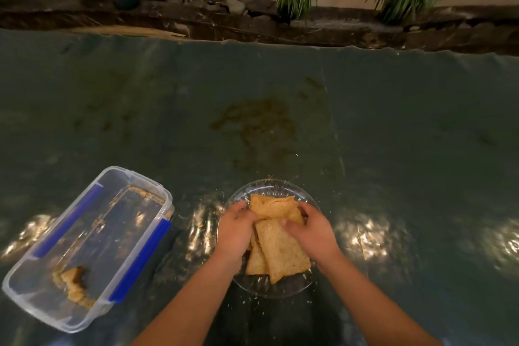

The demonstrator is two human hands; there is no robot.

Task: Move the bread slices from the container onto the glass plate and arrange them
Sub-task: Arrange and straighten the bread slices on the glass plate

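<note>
Glass plate (269,187): three bread slices (280,250), two hands (237,229) touching.

Clear glossy plastic container (84,247); ribbed glass plate (269,187).

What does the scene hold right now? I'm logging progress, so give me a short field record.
plate: glass plate, centre near edge of table
bread: overlapping bread slices on the plate
left hand: left hand touching the slices' left side
right hand: right hand touching their right side
container: clear container, blue clips, left of plate, lid off
left in container: bread piece and crumbs
surface: dark tablecloth, stained
</note>
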